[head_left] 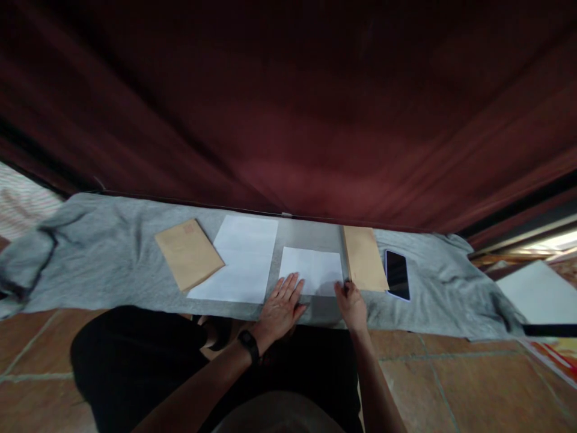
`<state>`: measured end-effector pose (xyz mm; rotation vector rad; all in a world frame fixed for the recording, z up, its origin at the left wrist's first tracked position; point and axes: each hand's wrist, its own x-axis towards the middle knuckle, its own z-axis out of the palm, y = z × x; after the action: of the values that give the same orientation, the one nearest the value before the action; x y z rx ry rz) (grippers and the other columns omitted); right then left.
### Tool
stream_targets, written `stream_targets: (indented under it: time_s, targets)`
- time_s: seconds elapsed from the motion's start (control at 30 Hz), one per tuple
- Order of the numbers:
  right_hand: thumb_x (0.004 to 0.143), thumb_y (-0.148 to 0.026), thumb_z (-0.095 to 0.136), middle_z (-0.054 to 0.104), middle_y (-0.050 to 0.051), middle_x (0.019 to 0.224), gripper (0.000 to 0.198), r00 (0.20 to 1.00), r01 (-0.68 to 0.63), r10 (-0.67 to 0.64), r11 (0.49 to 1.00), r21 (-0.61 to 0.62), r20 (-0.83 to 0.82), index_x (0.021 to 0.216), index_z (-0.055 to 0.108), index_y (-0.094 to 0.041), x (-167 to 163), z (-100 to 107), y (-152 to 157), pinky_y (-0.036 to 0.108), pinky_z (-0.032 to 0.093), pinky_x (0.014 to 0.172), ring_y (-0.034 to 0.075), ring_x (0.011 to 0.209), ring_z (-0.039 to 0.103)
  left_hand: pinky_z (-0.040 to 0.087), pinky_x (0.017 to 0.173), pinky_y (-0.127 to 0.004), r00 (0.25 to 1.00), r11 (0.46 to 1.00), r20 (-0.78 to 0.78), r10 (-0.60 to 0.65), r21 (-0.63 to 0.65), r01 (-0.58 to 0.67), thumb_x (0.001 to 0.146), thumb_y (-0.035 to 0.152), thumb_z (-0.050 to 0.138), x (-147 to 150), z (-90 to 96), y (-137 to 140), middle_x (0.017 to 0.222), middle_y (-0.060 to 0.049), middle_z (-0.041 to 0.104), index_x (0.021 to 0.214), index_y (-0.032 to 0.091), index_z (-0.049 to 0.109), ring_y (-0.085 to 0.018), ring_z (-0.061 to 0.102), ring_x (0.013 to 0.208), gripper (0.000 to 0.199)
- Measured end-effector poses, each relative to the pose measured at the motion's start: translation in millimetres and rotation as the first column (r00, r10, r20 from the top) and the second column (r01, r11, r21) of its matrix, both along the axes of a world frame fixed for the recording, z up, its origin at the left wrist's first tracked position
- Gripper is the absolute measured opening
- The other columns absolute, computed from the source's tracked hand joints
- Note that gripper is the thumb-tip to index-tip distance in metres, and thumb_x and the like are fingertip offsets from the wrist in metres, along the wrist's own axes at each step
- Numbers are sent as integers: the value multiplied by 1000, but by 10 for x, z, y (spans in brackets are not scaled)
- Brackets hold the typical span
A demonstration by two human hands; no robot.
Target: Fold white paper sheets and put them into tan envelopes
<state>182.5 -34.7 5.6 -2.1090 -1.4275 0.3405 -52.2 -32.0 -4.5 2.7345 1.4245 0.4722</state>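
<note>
A small white sheet of paper (313, 264), apparently folded, lies on the grey cloth in front of me. My left hand (280, 308) rests on its lower left part, palm down with the fingers stretched out. At the lower right corner, my right hand (352, 305) has curled fingers, with the thumb at the paper's edge. A larger white sheet (247, 258) lies to the left, partly covered by a stack of brown envelopes (189, 254). More brown envelopes (366, 258) lie just beyond my right hand.
A grey cloth (121, 252) covers the long narrow surface. A phone (397, 275) with a dark screen lies right of the envelopes. Dark red fabric (288, 120) rises along the far edge. White paper (541, 294) is at the far right, above a tiled floor (478, 385).
</note>
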Motion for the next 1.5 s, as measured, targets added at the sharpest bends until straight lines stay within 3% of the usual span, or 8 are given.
stream_targets:
  time_s: [0.13,0.33,0.5,0.67,1.07,1.17,1.33,1.5]
  targets:
    - [86,-65,49,56,-1,60,47,949,-35,47,998,42,-312,70,55,-22,53,-8,-9,27,45,54,16,56,56,25,124,-46,999,1000,32,4,-10,-4,101,47,44,-15,15,-10,161,-14,34,155,14,29,-25,26,151,65]
    - [79,-65,61,56,-3,71,46,696,31,100,985,170,-711,87,60,-20,-35,208,131,31,58,58,16,64,59,29,123,-47,980,997,195,42,-70,-29,103,38,39,-86,87,-29,165,-11,23,160,19,12,-24,20,153,66]
    - [89,-56,54,63,1,82,37,801,32,197,928,370,-565,94,61,-20,-5,793,348,29,58,69,16,75,61,32,122,-46,880,974,428,205,-174,-142,105,33,32,-155,60,-31,167,-8,19,161,26,3,-22,23,152,63]
    - [98,-44,47,73,6,99,31,914,-233,347,873,428,-211,105,67,-21,-55,1129,337,32,56,84,20,94,68,30,123,-46,806,961,536,249,-241,-137,105,33,31,-171,25,-17,165,-7,26,160,27,13,-21,27,151,58]
    - [98,-14,43,73,5,116,33,775,-631,597,753,189,208,119,66,-26,-169,-94,-351,40,56,100,21,112,67,35,121,-47,615,929,696,370,-283,-239,106,37,28,-213,11,-42,155,-7,44,152,27,37,-21,40,144,48]
    - [97,-11,39,69,7,126,40,765,-644,610,727,238,205,126,63,-24,-184,-187,-435,44,54,104,21,119,63,38,119,-46,684,951,666,296,-271,-147,106,36,29,-209,93,-4,153,-6,47,147,26,46,-20,43,143,45]
    - [94,-9,38,57,9,144,53,727,-687,652,695,213,217,145,49,-21,-210,-174,-416,48,46,113,21,136,51,35,121,-39,929,952,353,-108,-233,199,106,37,31,-36,260,199,158,-3,42,151,27,41,-16,35,147,47]
    - [92,-9,42,60,10,141,51,720,-687,642,712,145,264,141,54,-19,-228,-196,-420,50,42,116,22,135,52,29,122,-41,967,955,114,-226,-171,243,105,40,33,301,160,419,158,-7,40,151,19,40,-18,33,148,51]
